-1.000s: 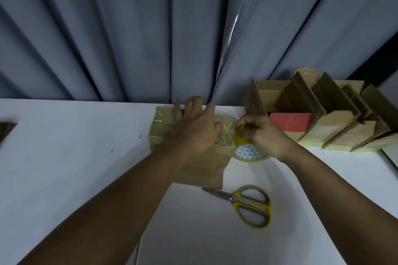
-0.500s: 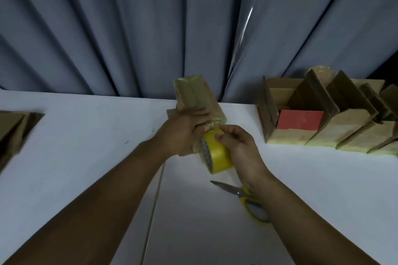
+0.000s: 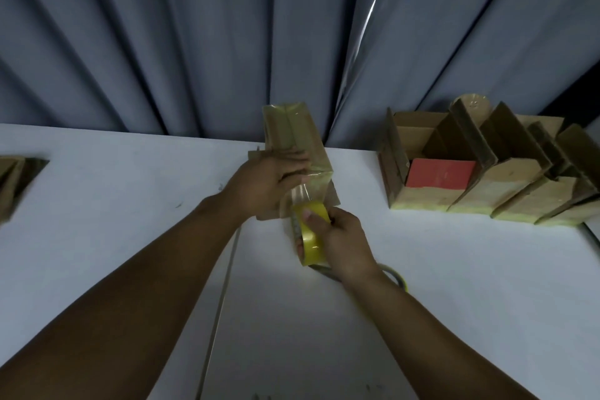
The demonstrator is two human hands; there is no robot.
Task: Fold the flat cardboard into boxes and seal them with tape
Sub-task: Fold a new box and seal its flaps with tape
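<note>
1. While your left hand (image 3: 269,182) grips the cardboard box (image 3: 292,130) at its middle, with the fingers curled across the near face, the box is held tilted over the white table (image 3: 97,204). Its taped upper end points toward the grey curtain (image 3: 194,42). Whether its lower end touches the table cannot be told.
2. Your right hand (image 3: 341,240) holds the yellow tape roll (image 3: 310,237) just below the box. The thumb presses on the roll's outer face and the other fingers wrap round its far side.
3. A clear strip of tape (image 3: 303,193) runs from the roll up to the lower part of the box, close to your left fingertips.
4. Scissors (image 3: 394,274) with yellow handles lie on the table under your right wrist. They are mostly hidden, and only a blade tip and part of one handle loop show.
5. To your right, a row of folded boxes (image 3: 487,191) stands open-topped by the curtain, well apart from the held box. A red card (image 3: 440,174) sits in the leftmost one.
6. At the left edge, brown cardboard pieces (image 3: 13,178) lie on the table, partly cut off by the frame.
</note>
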